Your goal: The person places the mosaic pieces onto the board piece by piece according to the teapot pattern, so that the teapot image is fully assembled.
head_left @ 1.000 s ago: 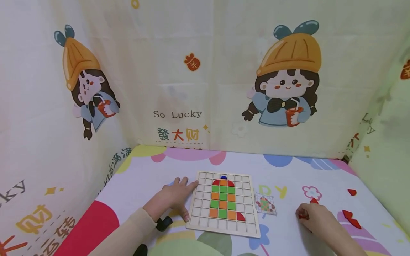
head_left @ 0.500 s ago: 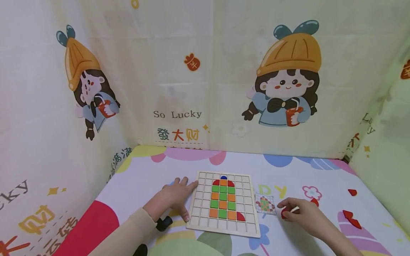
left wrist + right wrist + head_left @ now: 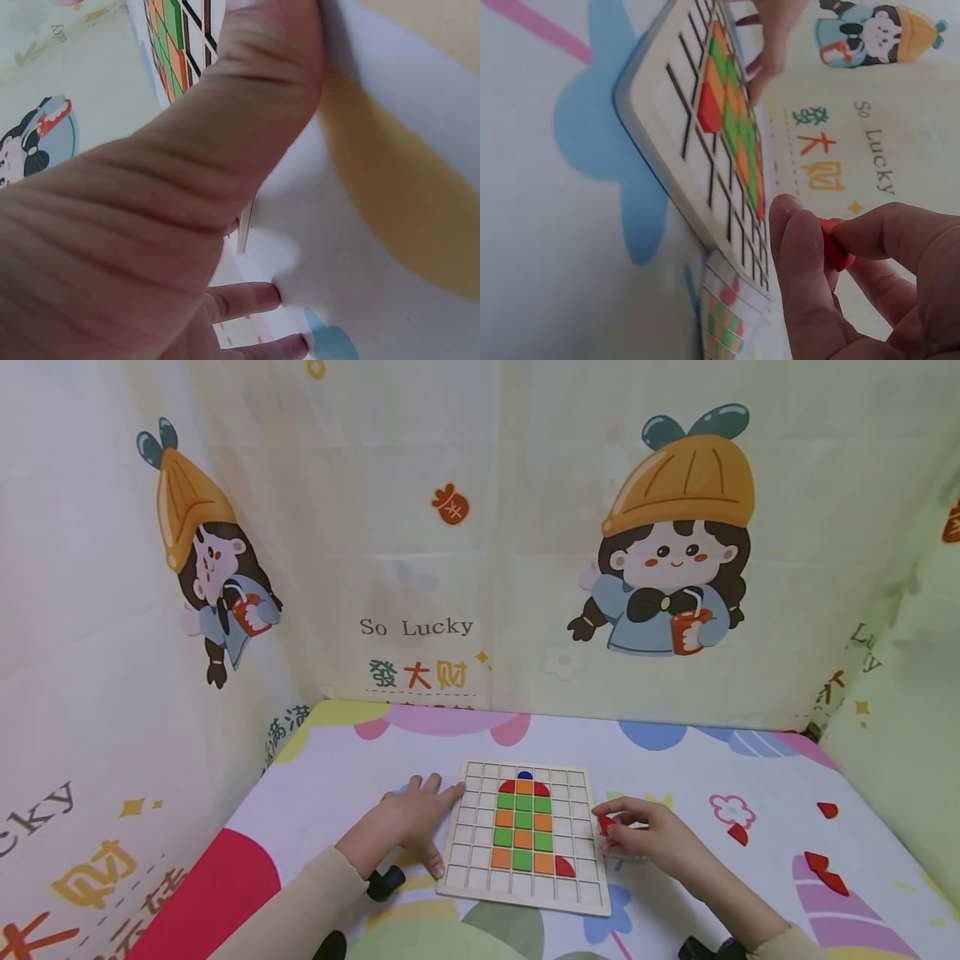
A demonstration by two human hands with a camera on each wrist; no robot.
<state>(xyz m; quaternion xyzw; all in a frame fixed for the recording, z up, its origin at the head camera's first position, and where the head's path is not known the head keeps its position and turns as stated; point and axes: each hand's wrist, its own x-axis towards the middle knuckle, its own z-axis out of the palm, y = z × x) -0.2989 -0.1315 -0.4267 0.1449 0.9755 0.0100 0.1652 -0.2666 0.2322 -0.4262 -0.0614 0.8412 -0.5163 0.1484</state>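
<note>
A wooden grid board [image 3: 468, 877] lies on the table, with green and orange square tiles [image 3: 522, 840], red rounded tiles at the upper corners and one red tile [image 3: 564, 867] at lower right. A blue half-round tile [image 3: 524, 775] tops the pattern. My left hand [image 3: 408, 822] rests with spread fingers along the board's left edge, thumb and fingertips right at the rim. Between thumb and fingers, my right hand [image 3: 645, 831] pinches a red tile [image 3: 835, 246] just beyond the board's right edge. In the right wrist view that tile is partly covered by the fingers.
A small pattern card [image 3: 731, 315] lies beside the board, mostly hidden under my right hand in the head view. Loose red tiles [image 3: 738, 834] are scattered at the right, several in all. Printed cloth walls [image 3: 525, 568] stand behind and at both sides.
My right hand has picked up a red tile from the right side of the table and carried it left to the board's right edge. The left hand has stayed in place.
</note>
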